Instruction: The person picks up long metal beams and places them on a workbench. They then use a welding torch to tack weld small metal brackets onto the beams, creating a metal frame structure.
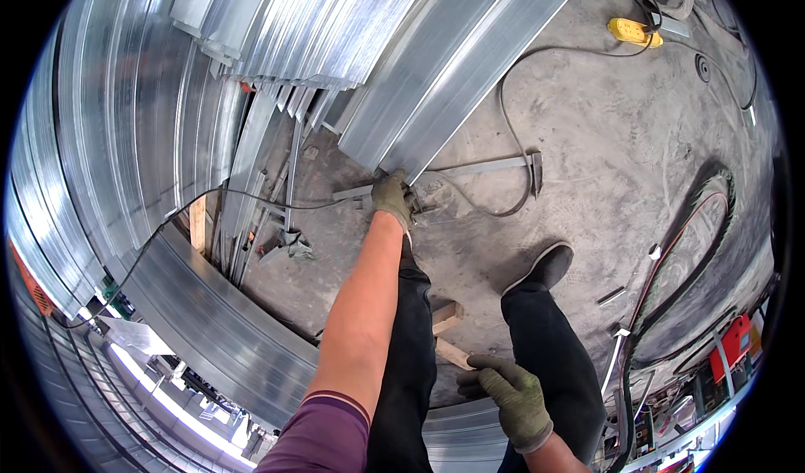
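My left hand point(392, 198), in a dirty olive work glove, reaches forward to the near end of a long galvanized metal profile point(457, 96). Its fingers curl at that end, and the fingertips are partly hidden. The profile slants away to the upper right, lying against similar lengths. Near my right leg, my right hand point(516, 402), gloved alike, hangs with loosely bent fingers a little apart. I see nothing held in it. By its fingertips, in the picture, is the end of a wooden block point(454, 353); whether they touch I cannot tell.
Stacked metal profiles point(319, 24) fill the upper left. A flat metal bar point(486, 167) and a dark cable point(503, 96) lie on the concrete floor ahead. A yellow power strip point(635, 32) is at the far right. Hoses point(721, 213) and a red box point(731, 347) line the right.
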`<action>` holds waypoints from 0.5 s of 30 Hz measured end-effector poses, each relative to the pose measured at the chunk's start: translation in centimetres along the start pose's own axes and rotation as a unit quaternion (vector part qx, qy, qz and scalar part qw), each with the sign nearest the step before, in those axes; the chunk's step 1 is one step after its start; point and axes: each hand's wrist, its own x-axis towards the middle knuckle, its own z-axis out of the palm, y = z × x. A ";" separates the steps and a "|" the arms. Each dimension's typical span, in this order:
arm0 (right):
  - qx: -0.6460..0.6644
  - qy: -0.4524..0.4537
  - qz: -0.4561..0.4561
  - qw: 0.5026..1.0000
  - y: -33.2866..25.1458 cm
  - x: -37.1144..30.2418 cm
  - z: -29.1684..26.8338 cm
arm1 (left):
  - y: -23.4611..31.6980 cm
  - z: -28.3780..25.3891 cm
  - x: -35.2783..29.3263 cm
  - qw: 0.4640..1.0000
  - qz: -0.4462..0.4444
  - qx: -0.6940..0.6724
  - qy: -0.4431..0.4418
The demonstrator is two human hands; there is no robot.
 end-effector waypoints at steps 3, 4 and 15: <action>-0.009 -0.003 -0.008 1.000 -0.4 -0.1 0.0 | 0.7 -0.1 1.3 0.999 -0.027 0.003 -0.018; -0.015 -0.006 -0.013 1.000 -0.6 -0.2 0.0 | 1.0 -0.9 1.5 0.998 -0.039 -0.016 -0.036; -0.064 -0.005 -0.008 0.998 -1.1 -0.2 0.1 | 1.9 -1.0 -0.6 0.978 -0.123 -0.077 -0.151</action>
